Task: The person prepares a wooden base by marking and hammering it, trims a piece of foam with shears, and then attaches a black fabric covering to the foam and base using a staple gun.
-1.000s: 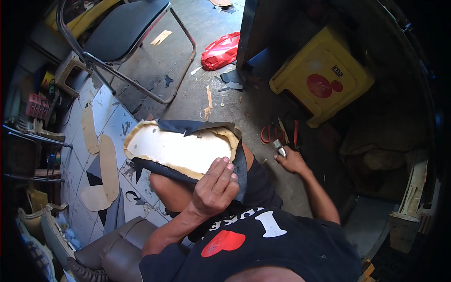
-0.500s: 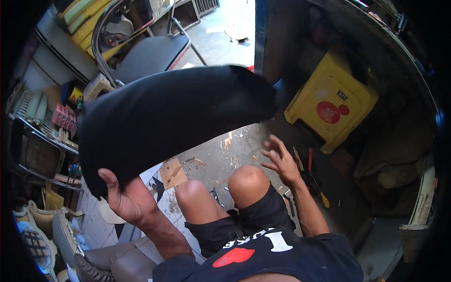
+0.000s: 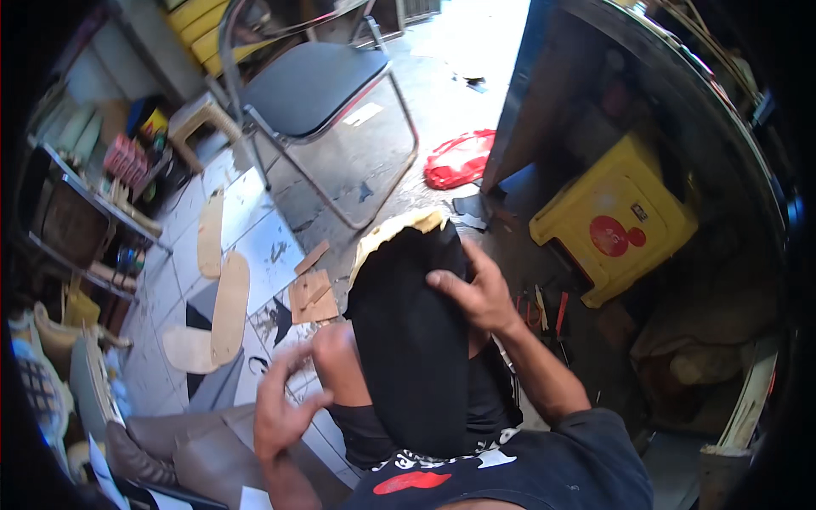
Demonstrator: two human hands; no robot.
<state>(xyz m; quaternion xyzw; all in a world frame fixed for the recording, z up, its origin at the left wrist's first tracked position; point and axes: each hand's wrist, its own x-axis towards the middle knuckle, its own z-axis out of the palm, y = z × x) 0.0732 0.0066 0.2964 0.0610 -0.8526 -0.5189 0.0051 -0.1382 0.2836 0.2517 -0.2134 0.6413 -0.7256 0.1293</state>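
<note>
A long black upholstered pad (image 3: 408, 340) with rounded ends lies lengthwise over my lap and thighs. Yellowish foam or backing (image 3: 382, 234) shows along its far edge. My right hand (image 3: 480, 289) grips the far right edge, thumb on top and fingers out of sight underneath. My left hand (image 3: 285, 404), slightly blurred, is off the pad to its left, beside my knee, with fingers apart and nothing in it.
Ahead stands a folding chair (image 3: 314, 89), with a red plastic bag (image 3: 459, 159) to its right. A yellow stool (image 3: 620, 221) and hand tools (image 3: 561, 313) are at right. Thin boards (image 3: 229, 310) and scraps lie on white tiles (image 3: 259, 234) at left.
The pad has swung down from the raised left hand onto my lap, its foam edge now showing. My right hand has taken hold of it; my left has let go and moved down.
</note>
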